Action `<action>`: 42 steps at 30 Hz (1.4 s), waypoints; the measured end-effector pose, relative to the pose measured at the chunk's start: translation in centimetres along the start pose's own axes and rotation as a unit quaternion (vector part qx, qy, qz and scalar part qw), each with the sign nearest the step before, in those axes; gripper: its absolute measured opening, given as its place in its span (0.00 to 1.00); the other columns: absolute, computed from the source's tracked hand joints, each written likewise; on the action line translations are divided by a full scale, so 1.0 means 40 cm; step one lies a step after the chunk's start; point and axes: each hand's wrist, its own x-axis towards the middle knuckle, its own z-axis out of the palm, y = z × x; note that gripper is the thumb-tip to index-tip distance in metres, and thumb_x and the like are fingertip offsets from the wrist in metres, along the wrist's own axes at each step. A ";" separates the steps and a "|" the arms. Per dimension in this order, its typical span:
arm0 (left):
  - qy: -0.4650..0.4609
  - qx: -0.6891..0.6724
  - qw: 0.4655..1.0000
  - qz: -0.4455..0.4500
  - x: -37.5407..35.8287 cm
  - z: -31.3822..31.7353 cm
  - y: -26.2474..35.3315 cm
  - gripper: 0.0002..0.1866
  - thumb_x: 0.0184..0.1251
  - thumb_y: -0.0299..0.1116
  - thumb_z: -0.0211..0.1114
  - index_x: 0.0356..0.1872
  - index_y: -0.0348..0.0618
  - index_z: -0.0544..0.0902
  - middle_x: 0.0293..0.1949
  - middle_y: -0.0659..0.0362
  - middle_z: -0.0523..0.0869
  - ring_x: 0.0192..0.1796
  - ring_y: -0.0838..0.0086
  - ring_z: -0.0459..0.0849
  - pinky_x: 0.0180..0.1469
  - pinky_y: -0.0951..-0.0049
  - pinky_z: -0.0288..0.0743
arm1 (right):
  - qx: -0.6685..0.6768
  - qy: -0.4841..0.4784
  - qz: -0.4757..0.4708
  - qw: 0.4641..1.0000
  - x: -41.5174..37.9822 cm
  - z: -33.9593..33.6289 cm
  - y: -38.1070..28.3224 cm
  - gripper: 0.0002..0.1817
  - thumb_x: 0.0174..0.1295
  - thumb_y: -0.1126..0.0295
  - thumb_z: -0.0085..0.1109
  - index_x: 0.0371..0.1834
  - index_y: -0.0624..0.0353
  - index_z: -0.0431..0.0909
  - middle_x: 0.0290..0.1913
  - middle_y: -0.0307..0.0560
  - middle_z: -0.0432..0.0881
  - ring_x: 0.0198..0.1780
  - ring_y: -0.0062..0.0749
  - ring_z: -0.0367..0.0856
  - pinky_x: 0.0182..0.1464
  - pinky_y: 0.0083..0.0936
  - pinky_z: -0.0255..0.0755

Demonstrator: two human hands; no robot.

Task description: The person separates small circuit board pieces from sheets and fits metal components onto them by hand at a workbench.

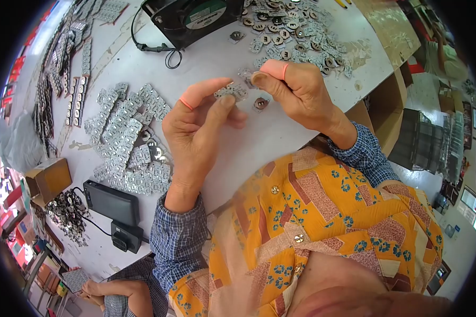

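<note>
My left hand pinches a short strip of small stamped metal plates between thumb and forefinger. Close beside it, my right hand has thumb and forefinger closed on a small shiny metal piece near the strip's far end. Both forefingers wear an orange finger cot. Just below the fingers, a single metal plate with a round brownish centre lies on the white table.
Silvery metal strips are piled left of my left hand. Loose round-centred parts lie in a heap at the back, beside a black fan. A black power bank and a cardboard box sit at the left. Another person's hand shows bottom left.
</note>
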 end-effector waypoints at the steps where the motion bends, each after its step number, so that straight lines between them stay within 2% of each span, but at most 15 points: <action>1: 0.008 0.000 1.000 -0.003 0.000 0.003 0.004 0.12 0.71 0.20 0.63 0.54 0.33 0.82 0.33 0.60 0.87 0.33 0.78 0.87 0.35 0.81 0.81 | -0.020 0.013 -0.023 0.999 0.002 0.002 0.003 0.13 0.67 0.67 0.64 0.26 0.61 0.75 0.17 0.50 0.70 0.18 0.41 0.70 0.21 0.32 0.63; 7: -0.060 0.151 0.986 0.036 0.000 -0.010 -0.011 0.14 0.72 0.23 0.64 0.56 0.32 0.81 0.38 0.57 0.87 0.32 0.78 0.86 0.33 0.80 0.82 | 0.038 -0.038 -0.008 0.999 0.008 -0.003 -0.005 0.12 0.67 0.67 0.64 0.28 0.61 0.78 0.19 0.50 0.73 0.19 0.40 0.71 0.22 0.31 0.64; 10: -0.027 0.112 0.993 -0.020 -0.002 0.000 -0.007 0.13 0.72 0.22 0.64 0.55 0.32 0.81 0.39 0.58 0.87 0.31 0.78 0.85 0.31 0.80 0.82 | -0.001 0.001 0.034 0.999 0.009 -0.005 0.000 0.11 0.68 0.66 0.63 0.31 0.62 0.80 0.20 0.49 0.75 0.20 0.35 0.74 0.24 0.29 0.66; 13: -0.007 -0.005 0.999 -0.054 0.001 0.005 0.009 0.11 0.70 0.19 0.63 0.52 0.33 0.83 0.35 0.61 0.85 0.32 0.81 0.85 0.31 0.82 0.79 | 0.117 -0.043 0.080 0.989 0.004 -0.015 -0.013 0.12 0.70 0.64 0.62 0.33 0.62 0.81 0.20 0.46 0.75 0.21 0.26 0.74 0.25 0.26 0.66; 16: -0.060 -0.032 0.997 -0.042 0.000 -0.002 0.010 0.11 0.69 0.19 0.63 0.51 0.33 0.83 0.35 0.60 0.85 0.32 0.79 0.86 0.30 0.81 0.80 | 0.179 -0.146 0.056 0.971 0.004 -0.019 -0.010 0.14 0.71 0.62 0.61 0.33 0.62 0.80 0.20 0.41 0.73 0.22 0.21 0.73 0.25 0.24 0.66; 19: -0.062 -0.040 0.995 -0.071 0.000 -0.008 0.017 0.09 0.68 0.18 0.63 0.48 0.32 0.83 0.35 0.58 0.86 0.32 0.78 0.87 0.29 0.81 0.81 | 0.180 -0.178 0.060 0.966 0.006 -0.025 -0.013 0.13 0.72 0.65 0.61 0.33 0.63 0.81 0.22 0.36 0.77 0.21 0.17 0.74 0.24 0.18 0.66; 22: -0.025 -0.034 0.996 -0.082 0.001 0.000 0.018 0.08 0.68 0.18 0.64 0.46 0.32 0.83 0.34 0.56 0.87 0.31 0.76 0.87 0.29 0.79 0.82 | 0.154 -0.170 0.023 0.973 0.000 -0.024 -0.011 0.14 0.72 0.62 0.61 0.31 0.61 0.79 0.18 0.35 0.71 0.20 0.19 0.69 0.24 0.19 0.63; 23: -0.043 -0.066 0.992 -0.101 0.002 -0.009 0.020 0.08 0.68 0.18 0.65 0.46 0.32 0.83 0.34 0.56 0.87 0.31 0.75 0.88 0.29 0.78 0.83 | 0.201 -0.168 0.061 0.963 -0.003 -0.020 -0.016 0.15 0.72 0.62 0.60 0.31 0.61 0.79 0.19 0.34 0.71 0.20 0.18 0.69 0.23 0.19 0.62; 25: -0.082 -0.130 0.978 -0.139 0.005 -0.030 0.024 0.09 0.67 0.19 0.66 0.47 0.32 0.82 0.34 0.54 0.87 0.32 0.74 0.88 0.29 0.77 0.84 | 0.291 -0.161 0.138 0.933 -0.014 -0.010 -0.038 0.15 0.73 0.63 0.59 0.29 0.60 0.79 0.19 0.32 0.71 0.20 0.16 0.68 0.20 0.19 0.59; 26: -0.097 -0.183 0.969 -0.134 0.004 -0.028 0.024 0.09 0.67 0.19 0.66 0.47 0.32 0.82 0.34 0.54 0.87 0.32 0.73 0.88 0.30 0.77 0.84 | 0.430 -0.167 0.215 0.861 -0.018 -0.008 -0.046 0.15 0.73 0.62 0.59 0.29 0.60 0.79 0.19 0.32 0.71 0.20 0.15 0.68 0.20 0.18 0.58; 28: -0.130 -0.286 0.941 -0.124 0.004 -0.018 0.025 0.09 0.68 0.20 0.66 0.47 0.33 0.81 0.35 0.54 0.88 0.33 0.72 0.89 0.30 0.76 0.85 | 0.666 -0.159 0.345 0.642 -0.023 -0.008 -0.057 0.16 0.73 0.62 0.58 0.28 0.59 0.78 0.19 0.31 0.71 0.19 0.13 0.67 0.18 0.17 0.55; 31: -0.018 -0.175 0.982 -0.071 -0.001 0.001 0.027 0.08 0.68 0.19 0.64 0.47 0.32 0.81 0.36 0.53 0.88 0.33 0.72 0.89 0.32 0.75 0.85 | 0.562 -0.115 0.330 0.750 -0.022 0.000 -0.051 0.16 0.73 0.61 0.58 0.29 0.59 0.79 0.18 0.32 0.72 0.19 0.10 0.66 0.17 0.15 0.54; 34: 0.009 -0.083 0.996 0.007 -0.007 0.017 0.032 0.07 0.68 0.17 0.63 0.45 0.31 0.81 0.38 0.54 0.88 0.35 0.73 0.89 0.36 0.77 0.85 | 0.459 -0.054 0.324 0.825 -0.011 0.006 -0.067 0.14 0.74 0.64 0.57 0.32 0.61 0.80 0.20 0.34 0.75 0.18 0.11 0.65 0.17 0.15 0.55; 37: 0.001 0.029 0.995 0.095 -0.014 0.021 0.007 0.07 0.68 0.16 0.64 0.45 0.30 0.80 0.38 0.55 0.87 0.35 0.75 0.89 0.38 0.78 0.84 | 0.386 -0.074 0.230 0.890 -0.019 0.015 -0.049 0.14 0.74 0.64 0.57 0.32 0.62 0.80 0.20 0.33 0.76 0.19 0.09 0.66 0.18 0.14 0.56; 42: 0.030 0.081 0.989 0.123 -0.015 0.026 0.003 0.07 0.67 0.16 0.64 0.44 0.32 0.80 0.36 0.57 0.87 0.34 0.77 0.89 0.37 0.81 0.82 | 0.349 -0.079 0.185 0.915 -0.023 0.021 -0.045 0.15 0.74 0.64 0.58 0.30 0.61 0.80 0.21 0.32 0.75 0.19 0.09 0.67 0.19 0.13 0.57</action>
